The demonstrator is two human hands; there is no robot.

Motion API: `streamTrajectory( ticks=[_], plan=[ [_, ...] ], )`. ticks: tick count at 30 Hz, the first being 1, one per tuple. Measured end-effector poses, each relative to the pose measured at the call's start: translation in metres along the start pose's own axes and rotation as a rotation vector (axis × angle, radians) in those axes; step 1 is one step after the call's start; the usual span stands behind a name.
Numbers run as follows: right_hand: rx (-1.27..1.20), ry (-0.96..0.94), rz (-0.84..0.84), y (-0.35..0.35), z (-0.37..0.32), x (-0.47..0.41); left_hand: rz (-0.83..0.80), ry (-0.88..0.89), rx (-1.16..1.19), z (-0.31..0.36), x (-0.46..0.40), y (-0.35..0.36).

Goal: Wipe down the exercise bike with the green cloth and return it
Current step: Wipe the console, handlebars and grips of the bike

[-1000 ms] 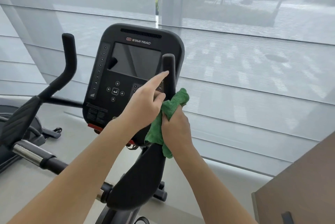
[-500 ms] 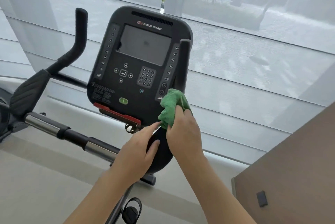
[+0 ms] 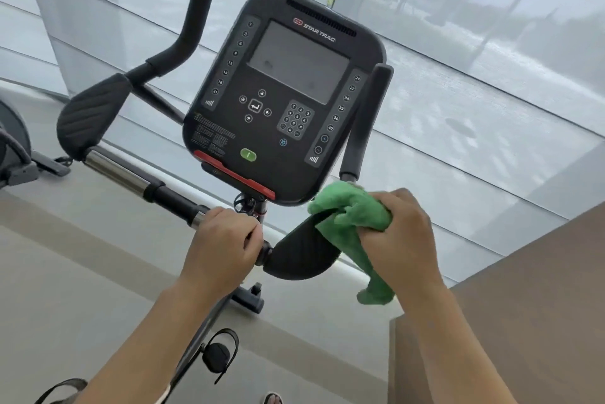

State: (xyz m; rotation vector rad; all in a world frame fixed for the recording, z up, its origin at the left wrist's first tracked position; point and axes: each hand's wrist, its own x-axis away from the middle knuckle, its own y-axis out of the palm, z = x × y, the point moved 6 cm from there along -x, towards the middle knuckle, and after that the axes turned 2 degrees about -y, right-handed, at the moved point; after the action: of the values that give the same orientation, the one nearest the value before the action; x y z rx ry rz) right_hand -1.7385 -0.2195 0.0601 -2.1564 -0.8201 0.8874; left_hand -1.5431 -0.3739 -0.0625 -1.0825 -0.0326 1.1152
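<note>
Green terry, bunched in the right hand point(image 3: 404, 233), was the cloth point(image 3: 355, 217); its upper part was pressed on the right elbow pad point(image 3: 299, 256) of the bike point(image 3: 284, 92), just below the right upright grip point(image 3: 366, 122), and a tail hung down under the fist. The fingers were curled tight around the cloth, so how much of it lay inside the palm could not be told. The cloth and hand hid the far end of that pad and the foot of the grip.

The left hand point(image 3: 222, 246) was closed around the handlebar point(image 3: 131, 177) near the middle stem, beside the pad; its fingertips were tucked out of sight and it covered the joint there. The console point(image 3: 284, 92) stood tilted above both hands, its screen dark, with small print at its lower left too fine to read. The left pad point(image 3: 91, 115) and left grip point(image 3: 193, 17) showed whole. Lower down, the frame was mostly hidden by the forearms; one pedal point(image 3: 216, 354) showed between them, and a second strap was cut off at the bottom left corner. Another machine point(image 3: 13, 148) was cropped by the left edge.
</note>
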Motion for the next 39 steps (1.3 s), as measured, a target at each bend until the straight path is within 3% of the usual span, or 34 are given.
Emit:
streamTrajectory(
  ticks=[3, 6, 8, 18, 22, 26, 28, 33, 39],
  plan=[
    [0.149, -0.044, 0.105, -0.002, 0.006, -0.038, 0.005, 0.015, -0.024, 0.002, -0.001, 0.002],
    [0.291, -0.166, -0.157, 0.054, 0.006, -0.040, -0.011, 0.028, -0.042, -0.001, 0.000, 0.006],
    [0.355, -0.239, -0.202, 0.077, 0.005, -0.020, -0.025, 0.033, -0.047, -0.004, 0.000, 0.008],
    [0.296, -0.327, -0.058, 0.086, 0.010, 0.060, 0.000, 0.064, -0.045, -0.002, -0.002, 0.009],
    [0.311, -0.431, 0.040, 0.089, 0.005, 0.040, -0.005, 0.073, -0.049, -0.002, -0.003, 0.010],
    [0.233, -0.575, -0.094, 0.100, -0.006, 0.004, 0.003, 0.064, -0.031, -0.002, -0.003, 0.009],
    [0.238, -0.579, -0.159, 0.101, -0.013, -0.011, 0.004, 0.065, -0.037, -0.001, -0.002, 0.008],
    [0.610, -0.450, -0.340, 0.122, -0.041, -0.043, -0.048, 0.076, -0.058, -0.003, 0.000, 0.009],
    [0.532, -0.497, -0.279, 0.119, -0.039, -0.007, -0.039, 0.147, 0.037, -0.004, 0.012, -0.003]
  ],
)
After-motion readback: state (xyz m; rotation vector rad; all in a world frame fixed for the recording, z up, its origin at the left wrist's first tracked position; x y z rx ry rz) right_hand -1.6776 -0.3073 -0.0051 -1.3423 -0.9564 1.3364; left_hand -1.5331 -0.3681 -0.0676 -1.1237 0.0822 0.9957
